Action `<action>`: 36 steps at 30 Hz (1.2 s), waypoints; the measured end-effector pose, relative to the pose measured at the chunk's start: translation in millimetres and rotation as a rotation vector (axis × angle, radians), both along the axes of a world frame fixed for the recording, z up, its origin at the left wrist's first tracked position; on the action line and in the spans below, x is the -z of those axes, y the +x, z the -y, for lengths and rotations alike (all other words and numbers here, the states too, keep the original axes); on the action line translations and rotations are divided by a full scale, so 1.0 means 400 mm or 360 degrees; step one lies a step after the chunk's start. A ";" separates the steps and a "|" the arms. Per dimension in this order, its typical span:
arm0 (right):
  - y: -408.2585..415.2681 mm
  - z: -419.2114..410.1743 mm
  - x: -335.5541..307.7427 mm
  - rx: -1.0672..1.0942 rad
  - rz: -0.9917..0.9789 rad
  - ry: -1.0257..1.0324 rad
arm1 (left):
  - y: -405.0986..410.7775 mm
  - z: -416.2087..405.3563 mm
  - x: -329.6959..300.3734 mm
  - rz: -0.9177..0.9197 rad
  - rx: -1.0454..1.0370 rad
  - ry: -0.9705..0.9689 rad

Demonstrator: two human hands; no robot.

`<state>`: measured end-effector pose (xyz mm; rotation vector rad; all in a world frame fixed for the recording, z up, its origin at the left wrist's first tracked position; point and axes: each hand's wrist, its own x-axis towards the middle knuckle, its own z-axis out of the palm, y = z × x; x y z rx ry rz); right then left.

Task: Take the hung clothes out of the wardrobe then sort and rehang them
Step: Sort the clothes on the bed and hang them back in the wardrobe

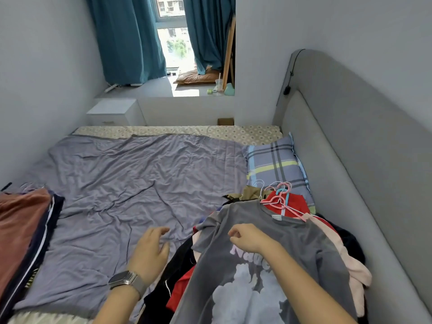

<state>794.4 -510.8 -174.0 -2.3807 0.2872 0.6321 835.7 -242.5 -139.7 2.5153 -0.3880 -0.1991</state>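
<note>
Grey tee [268,265] tops pile | sorting | right hand [247,238] curled loosely, left hand [149,251] spread | next: grip hanger [280,203]

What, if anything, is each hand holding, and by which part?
Nothing is plainly held. The left hand hovers open above the purple sheet; the right hand rests loosely curled on the grey printed T-shirt.

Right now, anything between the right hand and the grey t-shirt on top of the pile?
Nothing visible. The right hand is directly over the grey t-shirt, which lies on top of the clothes pile. The pink hangers lie beyond its collar, clear of the hand.
</note>
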 end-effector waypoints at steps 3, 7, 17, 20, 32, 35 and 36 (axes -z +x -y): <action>-0.024 -0.034 -0.021 0.0092 0.0095 -0.0040 | -0.015 -0.040 -0.006 0.0021 -0.0013 -0.0015; -0.066 -0.101 -0.055 0.0141 0.0171 -0.0072 | -0.045 -0.104 -0.016 0.0065 0.0022 -0.0093; -0.185 -0.460 -0.107 0.0150 0.0241 -0.0195 | -0.149 -0.444 -0.026 0.0083 0.0109 -0.0194; -0.184 -0.588 -0.124 0.0090 0.0265 -0.0164 | -0.161 -0.576 -0.035 0.0115 0.0060 -0.0212; -0.022 -0.973 -0.124 -0.0252 0.0285 -0.0188 | -0.124 -0.971 -0.039 0.0119 -0.0299 -0.0200; 0.072 -1.034 -0.105 -0.0305 0.0252 -0.0178 | -0.075 -1.034 -0.026 0.0065 -0.0370 -0.0219; 0.117 -1.064 -0.096 -0.0332 0.0259 -0.0158 | -0.051 -1.063 -0.017 0.0047 -0.0401 -0.0223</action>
